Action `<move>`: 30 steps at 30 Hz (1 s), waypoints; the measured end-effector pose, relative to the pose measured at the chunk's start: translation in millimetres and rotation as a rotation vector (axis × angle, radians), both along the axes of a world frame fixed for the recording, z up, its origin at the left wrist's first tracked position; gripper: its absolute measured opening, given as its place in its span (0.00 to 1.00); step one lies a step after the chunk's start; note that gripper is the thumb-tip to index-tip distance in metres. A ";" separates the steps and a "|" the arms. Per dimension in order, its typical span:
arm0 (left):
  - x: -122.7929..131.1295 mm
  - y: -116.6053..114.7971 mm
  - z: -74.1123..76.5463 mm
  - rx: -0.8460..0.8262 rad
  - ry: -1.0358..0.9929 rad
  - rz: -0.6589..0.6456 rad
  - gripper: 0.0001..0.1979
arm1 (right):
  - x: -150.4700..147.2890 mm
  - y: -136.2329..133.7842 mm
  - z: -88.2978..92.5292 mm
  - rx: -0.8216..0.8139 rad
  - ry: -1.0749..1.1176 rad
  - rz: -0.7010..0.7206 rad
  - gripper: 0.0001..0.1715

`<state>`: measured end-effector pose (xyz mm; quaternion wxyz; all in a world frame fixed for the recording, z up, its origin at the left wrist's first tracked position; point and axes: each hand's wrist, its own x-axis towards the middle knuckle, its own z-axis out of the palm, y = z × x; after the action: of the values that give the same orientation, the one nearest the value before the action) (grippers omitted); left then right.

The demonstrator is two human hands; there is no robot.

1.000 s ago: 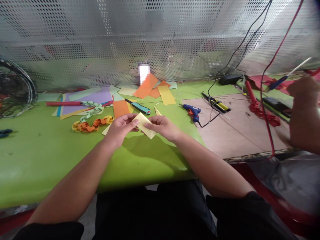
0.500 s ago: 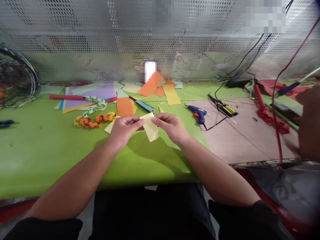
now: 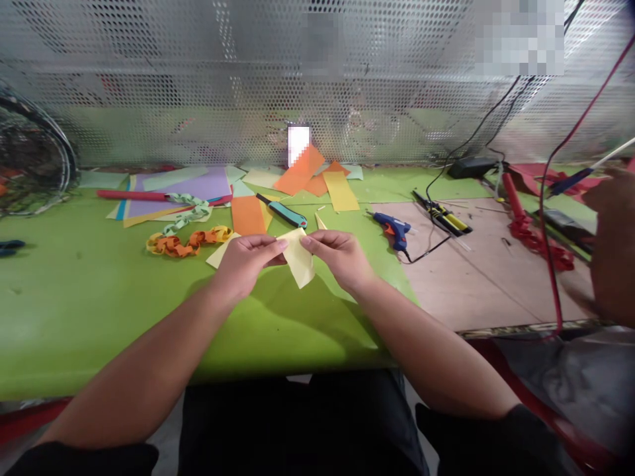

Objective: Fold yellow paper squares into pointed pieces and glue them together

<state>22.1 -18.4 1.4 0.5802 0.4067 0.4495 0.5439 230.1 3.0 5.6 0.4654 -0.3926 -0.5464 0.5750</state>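
A small pale yellow piece of paper [image 3: 299, 263] hangs between my two hands, above the green table. My left hand [image 3: 247, 259] pinches its upper left edge with thumb and fingers. On the other side my right hand [image 3: 338, 255] grips the upper right edge in the same way. The paper's lower end dangles free and tapers to a corner. Another pale yellow sheet [image 3: 217, 256] lies partly under my left hand. Just beyond my hands rests a teal-handled cutter [image 3: 288, 213], close to an orange paper strip [image 3: 248, 213].
A paper chain [image 3: 191, 243] in orange, yellow and green lies at left by stacked coloured sheets [image 3: 188, 188]. To the right are a blue glue gun [image 3: 391, 228] and yellow-handled pliers [image 3: 449, 218]. Another person's arm [image 3: 612, 251] reaches in at far right, near a red cable [image 3: 546, 231].
Both hands keep their hold on the yellow paper, which has shifted only slightly. The whole view has tilted a little, and things on the table stay put.
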 end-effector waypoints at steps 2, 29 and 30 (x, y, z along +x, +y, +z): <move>-0.6 0.9 -0.5 -0.001 -0.010 0.006 0.13 | -0.1 0.8 -1.2 -0.032 0.008 0.004 0.18; 0.4 0.0 -7.0 -0.050 0.187 -0.122 0.14 | 1.9 -2.5 1.0 -0.016 -0.245 0.158 0.22; 1.2 0.2 -7.2 -0.046 0.187 -0.109 0.14 | 1.2 -2.5 0.7 -0.016 -0.250 0.157 0.22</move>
<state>23.3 -18.2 -5.8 0.5735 0.4662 0.4914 0.4608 231.3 0.6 6.3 0.3442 -0.4209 -0.6247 0.5605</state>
